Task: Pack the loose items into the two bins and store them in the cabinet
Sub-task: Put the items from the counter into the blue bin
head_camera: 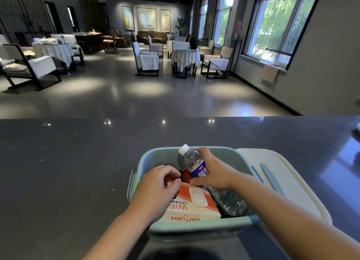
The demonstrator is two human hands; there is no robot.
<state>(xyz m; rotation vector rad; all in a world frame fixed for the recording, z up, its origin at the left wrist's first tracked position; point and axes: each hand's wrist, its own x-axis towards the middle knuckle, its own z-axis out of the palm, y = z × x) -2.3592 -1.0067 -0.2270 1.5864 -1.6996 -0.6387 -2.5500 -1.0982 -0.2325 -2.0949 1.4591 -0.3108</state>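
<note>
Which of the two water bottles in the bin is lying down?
The label-less clear bottle beside the orange box; the blue-labelled bottle is held tilted by the right hand.

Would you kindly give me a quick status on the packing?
Right hand grips water bottle over blue bin. Left hand curled among contents. Orange box crowds the bin.

I see the blue bin [194, 227] crowded: orange box [194, 205] fills its near left, a lying bottle [229, 200] its near right; white lid [282, 181] blocks the right side, while the dark counter [68, 172] left lies open
</note>
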